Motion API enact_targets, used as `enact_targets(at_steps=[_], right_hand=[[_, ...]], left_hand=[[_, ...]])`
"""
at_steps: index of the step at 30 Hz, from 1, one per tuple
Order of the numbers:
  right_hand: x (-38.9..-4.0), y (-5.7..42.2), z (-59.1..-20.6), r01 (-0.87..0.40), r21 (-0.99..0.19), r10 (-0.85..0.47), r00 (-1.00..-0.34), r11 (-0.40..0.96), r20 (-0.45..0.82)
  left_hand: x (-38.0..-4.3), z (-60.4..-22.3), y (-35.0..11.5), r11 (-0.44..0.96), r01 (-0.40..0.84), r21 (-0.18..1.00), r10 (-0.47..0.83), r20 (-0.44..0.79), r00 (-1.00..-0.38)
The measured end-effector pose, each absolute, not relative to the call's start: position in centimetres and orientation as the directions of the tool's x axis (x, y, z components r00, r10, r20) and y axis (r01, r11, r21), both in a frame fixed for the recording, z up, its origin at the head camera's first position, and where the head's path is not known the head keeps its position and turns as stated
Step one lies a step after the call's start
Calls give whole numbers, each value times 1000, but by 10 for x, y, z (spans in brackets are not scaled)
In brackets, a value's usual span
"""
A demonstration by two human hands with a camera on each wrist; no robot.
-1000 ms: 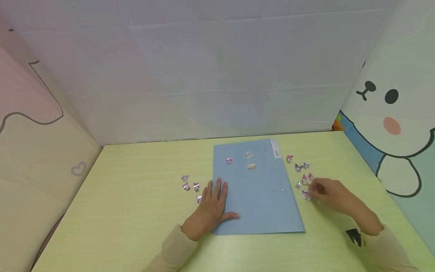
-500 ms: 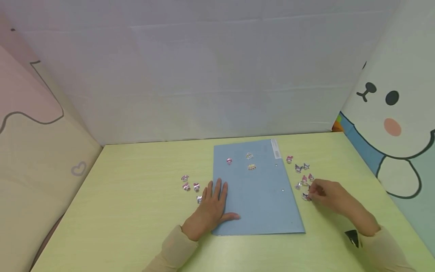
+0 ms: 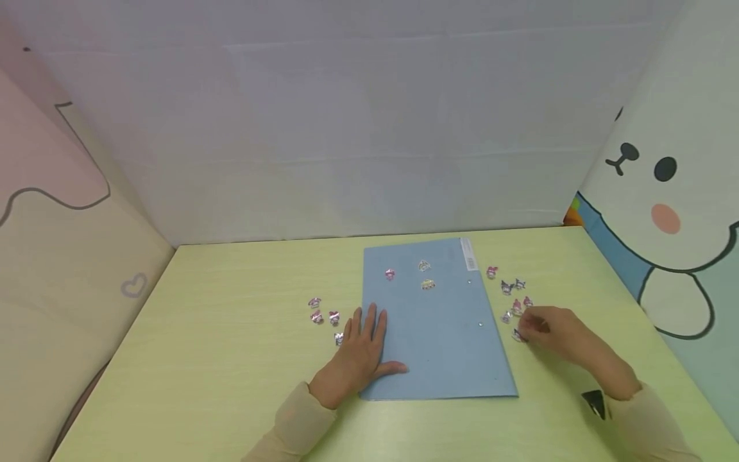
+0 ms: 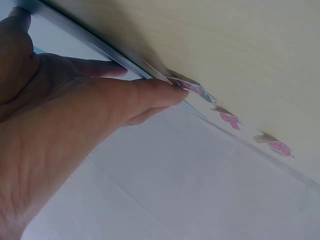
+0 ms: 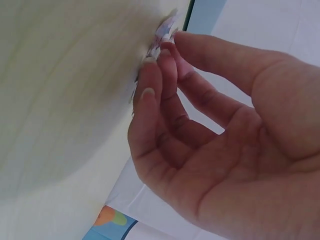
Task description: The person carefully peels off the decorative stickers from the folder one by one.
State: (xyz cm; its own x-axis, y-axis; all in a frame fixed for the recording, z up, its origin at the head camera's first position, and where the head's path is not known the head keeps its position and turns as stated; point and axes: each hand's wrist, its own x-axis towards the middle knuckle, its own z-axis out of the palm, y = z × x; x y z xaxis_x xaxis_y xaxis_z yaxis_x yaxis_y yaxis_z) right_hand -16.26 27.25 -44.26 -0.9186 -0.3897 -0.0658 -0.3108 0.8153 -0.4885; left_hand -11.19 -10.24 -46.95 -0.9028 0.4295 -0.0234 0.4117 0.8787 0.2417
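Observation:
A blue folder lies flat on the table, with a few small cartoon stickers on its upper part. My left hand rests on the folder's left side, fingers straight and thumb spread. Just beside its fingertips is a sticker on the tabletop. To the right of the folder, my right hand is low over a group of stickers. In the right wrist view its thumb and index fingertips pinch a sticker close to the tabletop; the fingers partly hide it.
More pink stickers lie left of the folder. A white barcode label is at the folder's upper right corner. The pale yellow table meets a white cloth wall behind. A printed cartoon curtain borders the right side.
My right hand has shifted slightly left among the stickers right of the folder, fingers still drawn together. The left hand keeps its place on the folder.

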Motion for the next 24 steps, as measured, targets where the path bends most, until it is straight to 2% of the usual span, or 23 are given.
enact_targets(at_steps=[15,24], right_hand=[[-179,243,-434,-349,-509,-366,-928,787,70],[-189,230,-430,-345,-509,-355,-931,789,81]], left_hand=[[-111,-468,-102,885,404,230,422,-31,-906],[-112,-470,-102,891,407,201,420,-28,-907]])
